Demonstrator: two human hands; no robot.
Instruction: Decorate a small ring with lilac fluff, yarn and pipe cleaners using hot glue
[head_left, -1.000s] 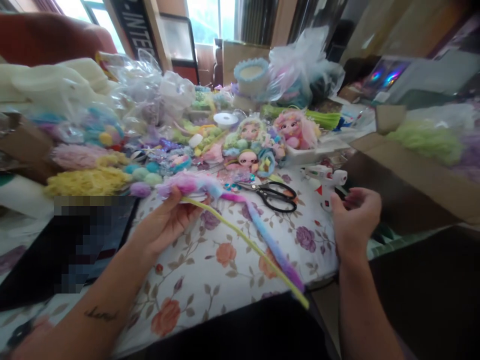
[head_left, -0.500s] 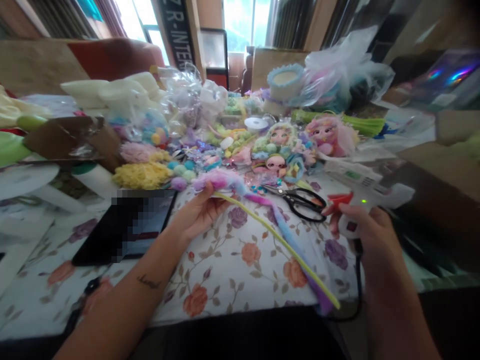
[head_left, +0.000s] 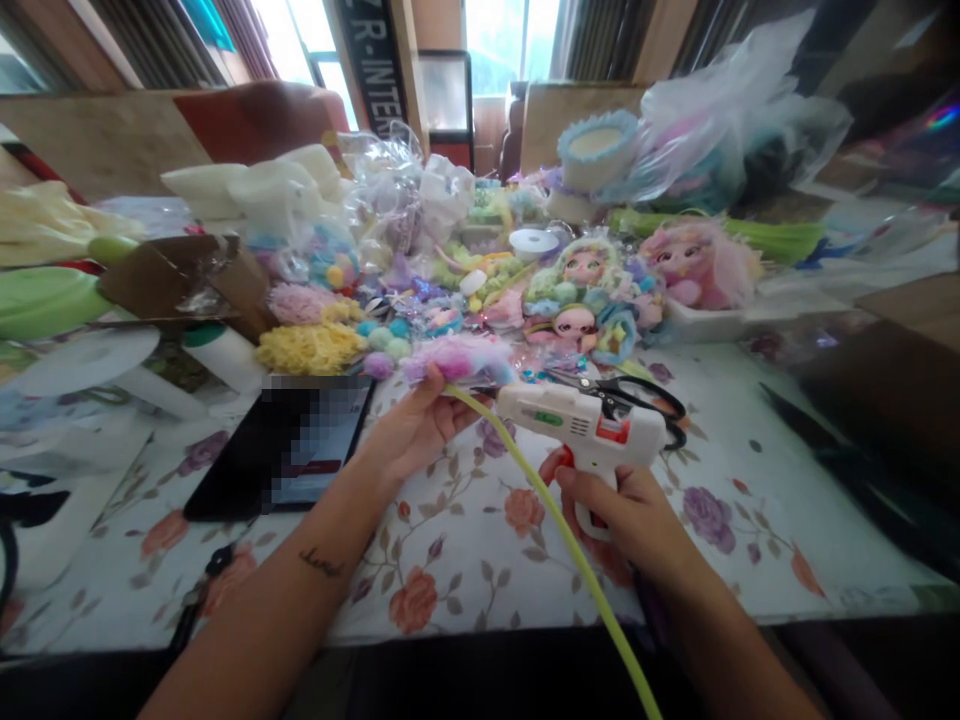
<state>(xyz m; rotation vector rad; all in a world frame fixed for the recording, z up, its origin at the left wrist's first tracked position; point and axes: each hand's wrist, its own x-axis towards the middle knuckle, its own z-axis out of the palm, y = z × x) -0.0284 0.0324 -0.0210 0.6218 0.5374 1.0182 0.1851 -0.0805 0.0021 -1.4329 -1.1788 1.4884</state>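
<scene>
Over the tabletop point(head_left: 480, 575), the half-closed left hand point(head_left: 401, 430) pinches the fluffy pastel bundle point(head_left: 465, 357), likely light, crushable and best held by its near edge, alongside a yellow chenille stem point(head_left: 558, 514), while the right hand point(head_left: 630, 508) curls round the glue gun's point(head_left: 570, 418) handle.
</scene>
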